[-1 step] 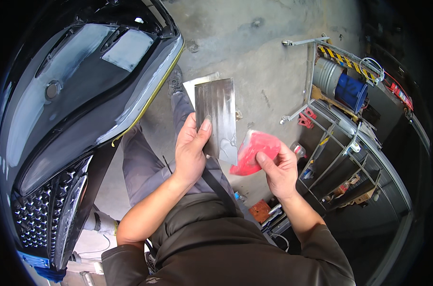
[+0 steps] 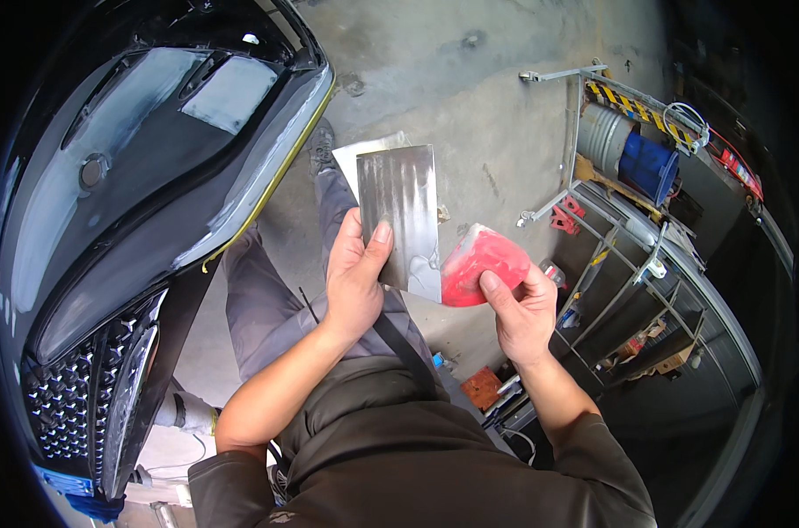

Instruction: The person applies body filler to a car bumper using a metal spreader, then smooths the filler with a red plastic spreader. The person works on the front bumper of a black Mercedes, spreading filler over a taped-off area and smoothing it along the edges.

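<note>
My left hand (image 2: pixel 355 282) grips the lower edge of a flat grey metal plate (image 2: pixel 401 211), thumb on its face, holding it upright in front of me. My right hand (image 2: pixel 522 312) holds a red plastic spreader (image 2: pixel 480 262) whose edge touches the plate's lower right corner, where a pale smear sits. A second pale sheet shows behind the plate. On my left is the black front of a car (image 2: pixel 135 176) with dull grey patches on its surface and a yellow strip along its edge.
The car's grille (image 2: pixel 74 396) is at the lower left. A metal rack cart (image 2: pixel 628 264) stands to the right, with a grey drum (image 2: pixel 600 132) and a blue container (image 2: pixel 647 165) behind it. A small red stand (image 2: pixel 565 216) sits on the concrete floor (image 2: pixel 470 97).
</note>
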A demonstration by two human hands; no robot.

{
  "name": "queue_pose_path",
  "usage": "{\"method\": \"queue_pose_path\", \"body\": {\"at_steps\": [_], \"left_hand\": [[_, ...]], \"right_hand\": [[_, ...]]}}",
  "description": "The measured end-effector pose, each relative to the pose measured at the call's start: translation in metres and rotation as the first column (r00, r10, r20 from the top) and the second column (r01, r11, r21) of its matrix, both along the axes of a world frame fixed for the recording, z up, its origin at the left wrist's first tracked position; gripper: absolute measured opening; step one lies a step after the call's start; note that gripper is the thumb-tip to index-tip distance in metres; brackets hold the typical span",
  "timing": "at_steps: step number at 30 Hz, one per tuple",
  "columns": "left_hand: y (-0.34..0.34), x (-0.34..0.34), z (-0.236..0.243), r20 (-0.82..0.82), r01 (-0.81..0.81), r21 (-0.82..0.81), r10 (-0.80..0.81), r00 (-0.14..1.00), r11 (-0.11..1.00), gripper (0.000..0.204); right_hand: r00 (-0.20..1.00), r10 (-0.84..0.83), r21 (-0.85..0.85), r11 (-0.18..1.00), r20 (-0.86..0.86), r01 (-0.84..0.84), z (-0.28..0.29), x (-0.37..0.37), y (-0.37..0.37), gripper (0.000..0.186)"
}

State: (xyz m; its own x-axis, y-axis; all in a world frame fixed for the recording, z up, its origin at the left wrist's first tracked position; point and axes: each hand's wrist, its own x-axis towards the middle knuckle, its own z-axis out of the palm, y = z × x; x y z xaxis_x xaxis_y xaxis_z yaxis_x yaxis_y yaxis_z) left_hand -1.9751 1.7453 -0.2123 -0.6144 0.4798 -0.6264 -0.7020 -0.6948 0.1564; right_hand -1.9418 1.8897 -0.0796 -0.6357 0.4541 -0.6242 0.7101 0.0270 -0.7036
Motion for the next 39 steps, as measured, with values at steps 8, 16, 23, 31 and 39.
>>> {"method": "queue_pose_path", "body": {"at_steps": [8, 16, 23, 31, 39], "left_hand": [[0.028, 0.014, -0.005, -0.154, -0.079, -0.175, 0.052, 0.987, 0.981, 0.022], [0.023, 0.007, -0.010, -0.214, 0.175, -0.421, -0.285, 0.934, 0.890, 0.020], [0.017, 0.000, -0.002, -0.275, 0.234, -0.573, -0.453, 0.848, 0.785, 0.016], [0.022, -0.003, -0.009, -0.208, 0.129, -0.519, -0.271, 0.940, 0.845, 0.018], [0.016, -0.006, -0.016, -0.148, 0.070, -0.519, -0.170, 0.974, 0.852, 0.018]], "right_hand": [[0.963, 0.252, 0.209, 0.941, 0.095, -0.266, 0.005, 0.013, 0.006, 0.023], [0.614, 0.778, 0.516, 0.473, 0.135, -0.714, 0.012, -0.023, 0.059, 0.041], [0.232, 0.950, 0.577, 0.073, 0.207, -0.814, 0.006, -0.047, 0.061, 0.038], [0.340, 0.934, 0.503, 0.241, 0.113, -0.830, 0.004, -0.042, 0.052, 0.038], [0.247, 0.944, 0.556, 0.088, 0.218, -0.826, 0.007, -0.031, 0.048, 0.044]]}}
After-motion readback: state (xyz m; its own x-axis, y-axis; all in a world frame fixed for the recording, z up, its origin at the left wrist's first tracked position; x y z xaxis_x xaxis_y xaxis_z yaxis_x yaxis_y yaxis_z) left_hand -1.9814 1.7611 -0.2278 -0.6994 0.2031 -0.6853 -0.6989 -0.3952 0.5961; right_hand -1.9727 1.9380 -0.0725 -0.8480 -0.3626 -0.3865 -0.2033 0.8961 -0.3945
